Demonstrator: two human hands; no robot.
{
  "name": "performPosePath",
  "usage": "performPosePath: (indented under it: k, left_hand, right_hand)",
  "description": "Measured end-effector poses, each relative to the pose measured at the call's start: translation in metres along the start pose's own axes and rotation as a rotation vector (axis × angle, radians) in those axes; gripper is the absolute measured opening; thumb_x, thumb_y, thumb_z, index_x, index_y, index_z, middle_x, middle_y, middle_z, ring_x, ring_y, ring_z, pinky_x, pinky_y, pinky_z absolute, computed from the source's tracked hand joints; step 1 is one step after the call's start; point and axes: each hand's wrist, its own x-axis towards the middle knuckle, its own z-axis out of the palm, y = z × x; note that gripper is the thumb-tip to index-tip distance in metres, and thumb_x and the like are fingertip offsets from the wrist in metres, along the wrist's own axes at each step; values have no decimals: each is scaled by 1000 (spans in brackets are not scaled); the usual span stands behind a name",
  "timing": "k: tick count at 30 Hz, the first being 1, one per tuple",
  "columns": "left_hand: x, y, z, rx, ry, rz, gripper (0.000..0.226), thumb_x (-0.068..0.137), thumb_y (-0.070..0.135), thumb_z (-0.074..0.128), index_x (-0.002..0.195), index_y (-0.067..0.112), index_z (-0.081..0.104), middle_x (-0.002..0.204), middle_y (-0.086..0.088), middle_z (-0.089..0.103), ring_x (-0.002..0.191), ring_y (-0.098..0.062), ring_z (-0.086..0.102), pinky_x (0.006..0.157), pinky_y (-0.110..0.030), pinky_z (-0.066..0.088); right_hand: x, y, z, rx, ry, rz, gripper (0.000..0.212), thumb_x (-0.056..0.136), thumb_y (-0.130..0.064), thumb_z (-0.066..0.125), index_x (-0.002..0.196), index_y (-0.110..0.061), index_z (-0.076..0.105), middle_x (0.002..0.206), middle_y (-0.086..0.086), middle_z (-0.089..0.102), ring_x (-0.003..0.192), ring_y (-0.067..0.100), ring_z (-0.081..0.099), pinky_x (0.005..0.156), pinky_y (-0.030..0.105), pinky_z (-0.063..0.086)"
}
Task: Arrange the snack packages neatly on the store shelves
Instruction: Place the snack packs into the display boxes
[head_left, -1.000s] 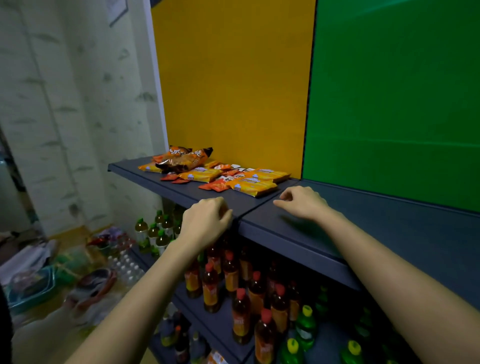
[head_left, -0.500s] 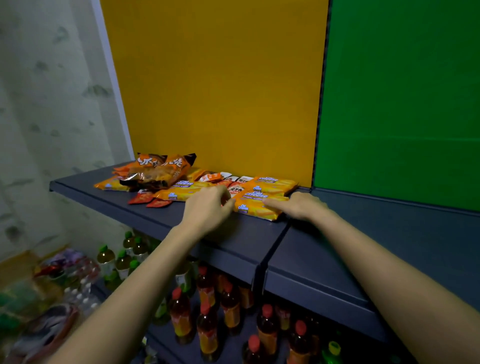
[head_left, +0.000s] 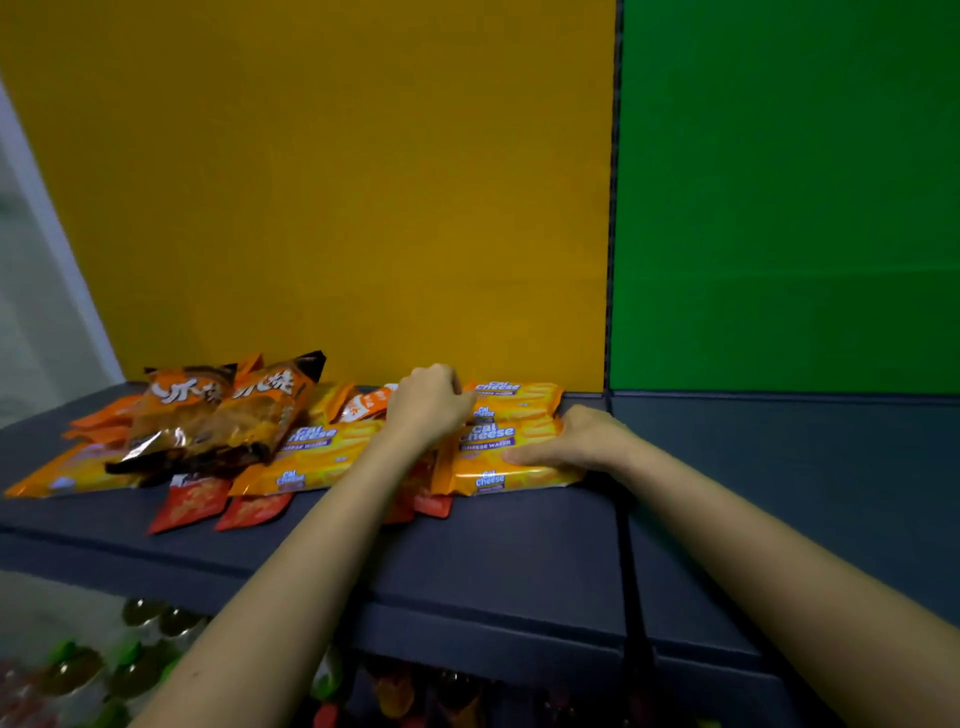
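Shelf (head_left: 493, 551): chip bags (head_left: 218, 415) heaped well left of the fingers. Wafer packs (head_left: 511, 434) stacked between both hands, probably for squaring. Right hand (head_left: 576, 441): fingers together, flat on near pack. Left hand (head_left: 428, 402): fingers curled; grip hidden.

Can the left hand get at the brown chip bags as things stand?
Probably yes: the brown chip bags lie uncovered atop the pile, left of the left hand, only flat packets between.
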Motion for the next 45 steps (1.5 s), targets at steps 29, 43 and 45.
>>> performPosePath:
  k: [29, 43, 45]
  left_hand:
    - [69, 12, 34, -464, -557, -107, 104, 73, 35, 77, 147, -1, 13, 155, -16, 20, 139, -34, 28, 108, -40, 31]
    - [66, 7, 32, -957, -705, -90, 50, 64, 5, 82, 110, 1, 62, 94, -15, 70, 70, -23, 66, 69, -32, 57]
    - [65, 10, 30, -994, -708, -42, 42, 68, 3, 78, 107, 3, 63, 80, -9, 72, 60, -18, 68, 58, -25, 57]
  right_hand:
    - [-34, 74, -46, 853, 194, 196, 10, 86, -17, 62, 92, -10, 65, 65, -2, 74, 51, 7, 68, 45, 13, 50]
    - [-51, 73, -36, 909, 325, 132, 11, 87, -19, 61, 97, -15, 65, 80, -5, 75, 66, 6, 70, 62, 16, 55]
    - [-57, 74, -36, 933, 397, 130, 10, 88, -21, 60, 95, -16, 65, 76, -7, 74, 63, 4, 70, 59, 15, 54]
